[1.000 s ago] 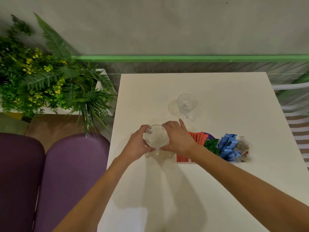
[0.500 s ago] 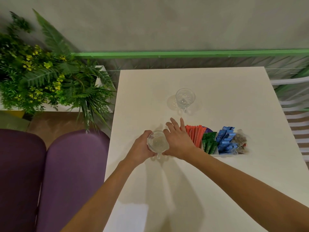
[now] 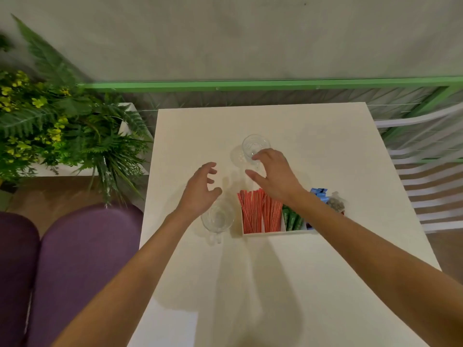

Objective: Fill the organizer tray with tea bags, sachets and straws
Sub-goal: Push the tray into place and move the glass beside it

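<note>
Inside tray: red straws, grn sachets.

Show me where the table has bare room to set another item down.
Bare table: the far strip behind the far glass, and the near half before the mug and organizer tray, under the forearms. Crowded: the middle, around left hand and right hand.

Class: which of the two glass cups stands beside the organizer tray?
The near glass cup, left of the organizer tray; the far glass cup stands beyond it, by the right hand.
</note>
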Motion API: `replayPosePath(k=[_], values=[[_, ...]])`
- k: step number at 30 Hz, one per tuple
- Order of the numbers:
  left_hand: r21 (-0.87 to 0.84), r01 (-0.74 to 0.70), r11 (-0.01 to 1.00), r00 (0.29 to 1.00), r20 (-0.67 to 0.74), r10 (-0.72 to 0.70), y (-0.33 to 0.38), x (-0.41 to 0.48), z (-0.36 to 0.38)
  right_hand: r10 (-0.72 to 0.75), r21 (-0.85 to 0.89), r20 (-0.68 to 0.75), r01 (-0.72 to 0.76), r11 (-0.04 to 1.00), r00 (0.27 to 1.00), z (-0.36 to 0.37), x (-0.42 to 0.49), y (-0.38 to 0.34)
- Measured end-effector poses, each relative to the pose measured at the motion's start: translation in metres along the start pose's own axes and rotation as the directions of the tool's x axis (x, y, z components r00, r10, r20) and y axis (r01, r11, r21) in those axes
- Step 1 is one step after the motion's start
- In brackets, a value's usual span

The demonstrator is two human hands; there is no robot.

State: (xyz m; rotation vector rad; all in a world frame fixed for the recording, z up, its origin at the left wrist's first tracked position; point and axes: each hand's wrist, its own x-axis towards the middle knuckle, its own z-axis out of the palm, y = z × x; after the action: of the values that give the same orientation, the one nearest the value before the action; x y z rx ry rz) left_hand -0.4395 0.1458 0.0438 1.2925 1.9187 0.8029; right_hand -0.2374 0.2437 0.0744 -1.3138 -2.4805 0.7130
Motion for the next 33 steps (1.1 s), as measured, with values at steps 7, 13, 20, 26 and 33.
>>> replayPosePath(k=[7,13,20,26,33], values=[[-0.137,0.197,0.971,0.979,-0.025,-0.202,0.035,0.083,0.049,0.371,0.208,-0.057,-0.353,0.912,0.927,-0.002,0.06,0.053],[-0.036,0.168,0.985,0.986,0.027,-0.167,0.054,0.107,0.077,0.376,0.264,0.087,-0.386,0.884,0.922,0.007,0.074,0.064],[0.165,0.107,0.981,0.994,-0.007,-0.107,0.061,0.121,0.09,0.336,0.406,0.139,-0.363,0.839,0.932,0.016,0.072,0.07],[0.138,0.089,0.986,0.995,-0.046,-0.083,0.073,0.116,0.103,0.358,0.469,0.138,-0.379,0.798,0.924,0.001,0.065,0.083],[0.029,0.014,0.999,0.996,-0.087,-0.011,0.109,0.094,0.128,0.327,0.459,0.051,-0.313,0.832,0.944,-0.047,0.033,0.113]])
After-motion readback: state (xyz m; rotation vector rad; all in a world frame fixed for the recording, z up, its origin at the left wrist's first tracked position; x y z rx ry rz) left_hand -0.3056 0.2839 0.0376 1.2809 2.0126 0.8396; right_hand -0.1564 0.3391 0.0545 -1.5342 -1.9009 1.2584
